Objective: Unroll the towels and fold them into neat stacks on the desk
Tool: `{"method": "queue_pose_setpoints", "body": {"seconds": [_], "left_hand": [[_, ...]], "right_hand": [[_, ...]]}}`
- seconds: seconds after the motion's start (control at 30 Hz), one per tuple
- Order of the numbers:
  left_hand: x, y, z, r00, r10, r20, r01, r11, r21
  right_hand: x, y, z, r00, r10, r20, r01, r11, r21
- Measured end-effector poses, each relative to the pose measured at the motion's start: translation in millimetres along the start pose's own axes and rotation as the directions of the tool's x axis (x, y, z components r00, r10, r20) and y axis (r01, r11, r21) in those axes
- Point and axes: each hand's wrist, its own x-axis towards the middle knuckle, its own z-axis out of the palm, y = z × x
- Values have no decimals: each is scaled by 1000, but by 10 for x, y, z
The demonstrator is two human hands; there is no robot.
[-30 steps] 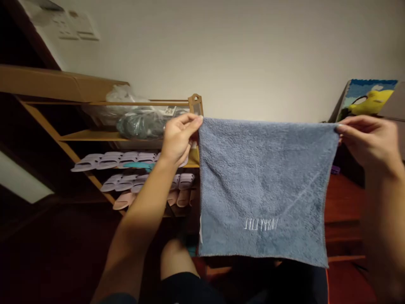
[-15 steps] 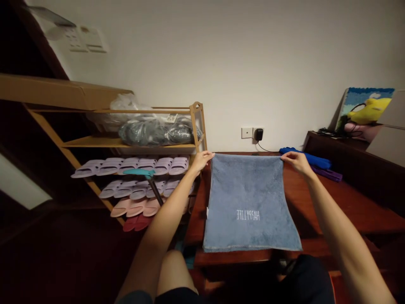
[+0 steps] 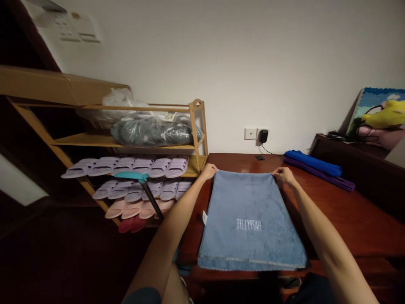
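Observation:
A blue-grey towel (image 3: 247, 200) is spread over the reddish-brown wooden table (image 3: 329, 211), its near hem lying at the front edge. White stitched lettering reading "HAPPY LIFE" shows mirrored on it, and a white tag (image 3: 204, 217) sticks out on its left side. My left hand (image 3: 209, 172) pinches the far left corner. At the far right corner, my right hand (image 3: 284, 175) pinches the cloth likewise. Both hands are low over the tabletop, with the towel stretched between them.
Left of the table stands a wooden rack (image 3: 198, 131) with several lilac slippers (image 3: 177, 166) and a plastic-wrapped grey bundle (image 3: 155, 131). Folded blue cloth (image 3: 316, 162) and purple cloth (image 3: 325, 175) lie at the back right. A black plug adapter (image 3: 263, 136) sits in the wall socket.
Both hands have come down with the far edge of the towel, so it lies flatter on the table. The near hem has shifted towards me. My view has turned slightly.

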Motion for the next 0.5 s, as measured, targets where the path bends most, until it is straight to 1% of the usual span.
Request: {"method": "queue_pose_setpoints", "body": {"seconds": [0.13, 0.27, 0.5], "left_hand": [[116, -96, 74, 999, -41, 35, 38, 996, 77], [202, -163, 133, 998, -44, 37, 39, 991, 129], [246, -160, 208, 999, -5, 34, -4, 962, 272]], "right_hand": [[102, 121, 161, 999, 18, 33, -16, 999, -49], [182, 210, 265, 998, -4, 61, 10, 994, -108], [194, 213, 389, 997, -36, 74, 55, 958, -281]]}}
